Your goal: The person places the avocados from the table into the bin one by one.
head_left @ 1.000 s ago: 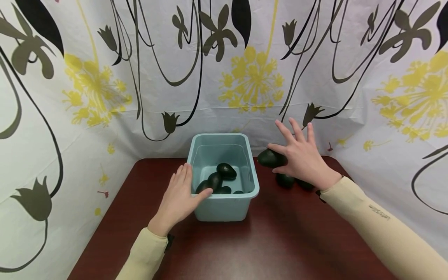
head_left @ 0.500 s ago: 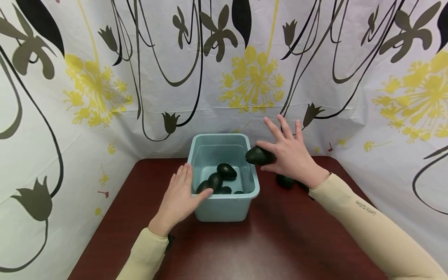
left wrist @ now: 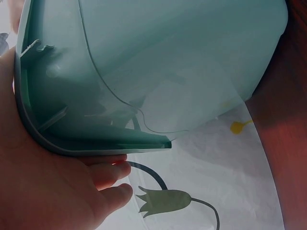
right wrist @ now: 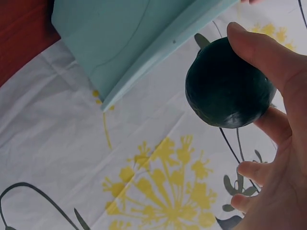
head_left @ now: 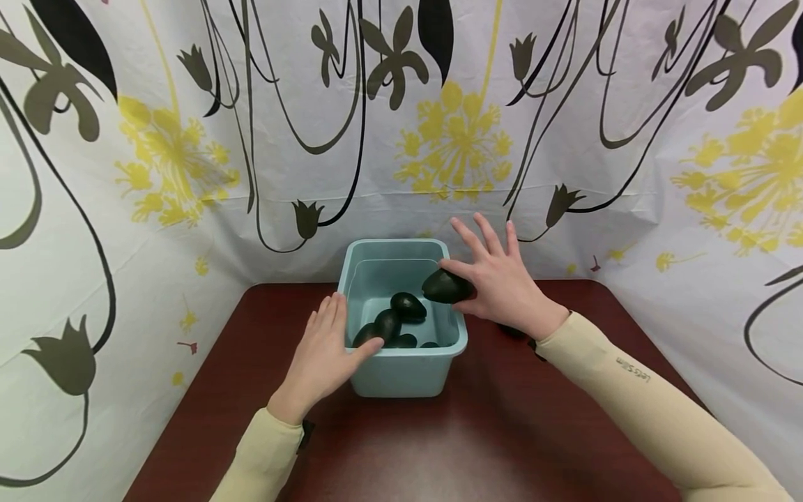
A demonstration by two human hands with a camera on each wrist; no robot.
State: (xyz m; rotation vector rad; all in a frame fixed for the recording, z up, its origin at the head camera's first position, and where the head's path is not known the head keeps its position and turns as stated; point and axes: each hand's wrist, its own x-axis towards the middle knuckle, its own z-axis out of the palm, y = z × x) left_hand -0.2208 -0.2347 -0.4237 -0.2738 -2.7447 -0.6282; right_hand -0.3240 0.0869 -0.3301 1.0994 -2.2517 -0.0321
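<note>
A dark green avocado [head_left: 446, 286] is pinched between the thumb and index finger of my right hand [head_left: 505, 286], over the right rim of a light blue plastic bin [head_left: 401, 373]. The other fingers of that hand spread away from it. In the right wrist view the avocado [right wrist: 228, 84] shows its rounded end. My left hand [head_left: 321, 355] rests along the bin's near left corner, fingers straight and thumb over the front rim. The left wrist view shows that hand [left wrist: 53, 187] against the rim from outside. Several avocados [head_left: 408, 307] lie inside the bin, some partly hidden by its front wall.
The bin stands on a dark red-brown table [head_left: 401, 446]. Another avocado [head_left: 513, 331] lies on the table right of the bin, mostly hidden behind my right wrist. A white cloth [head_left: 389, 174] with yellow and grey flower prints hangs behind and at both sides.
My right hand has carried the avocado leftward from above the table at right to over the bin's right rim. My left hand has stayed at the bin's corner.
</note>
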